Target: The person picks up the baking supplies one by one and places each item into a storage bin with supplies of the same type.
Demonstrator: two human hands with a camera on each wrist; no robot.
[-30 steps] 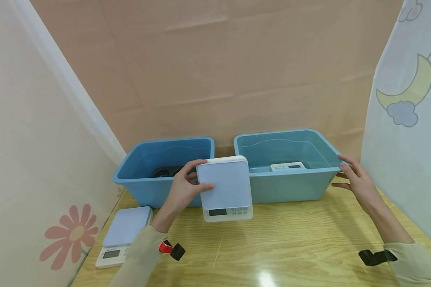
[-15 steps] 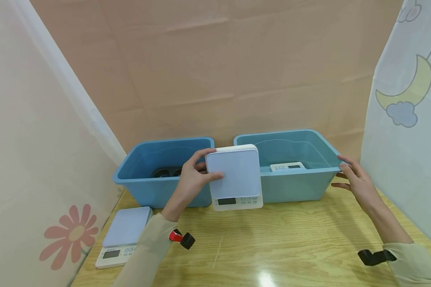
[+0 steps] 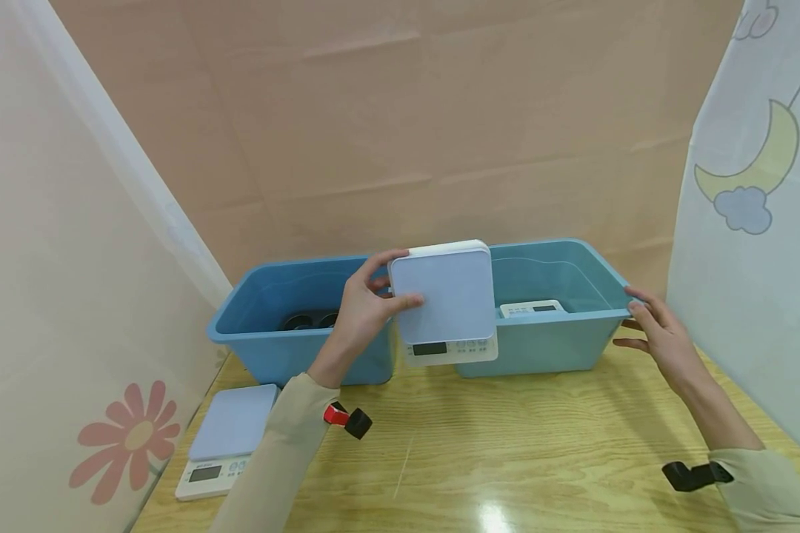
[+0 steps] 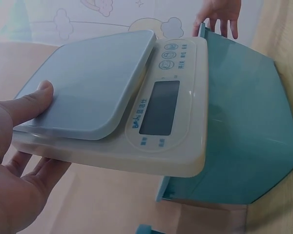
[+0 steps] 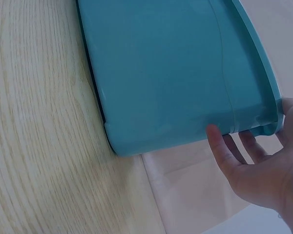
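My left hand [image 3: 367,311] grips a white kitchen scale [image 3: 448,300] with a pale blue platform by its left edge, thumb on top [image 4: 27,105], fingers beneath. The scale hangs in the air, over the front left corner of the right blue bin [image 3: 573,340]. Its display and buttons [image 4: 161,107] face me. My right hand [image 3: 656,329] rests with straight fingers against the right bin's right rim [image 5: 263,122]. Another white scale [image 3: 532,309] lies inside that bin.
A left blue bin [image 3: 267,348] holds dark round objects [image 3: 307,320]. A third scale [image 3: 227,440] lies on the wooden table [image 3: 507,459] at the front left. Curtains hang on both sides, and a tan backdrop stands behind the bins.
My left hand has lifted the scale up and to the right, from in front of the bins to over the right bin's front left corner. The right hand stayed on the rim.
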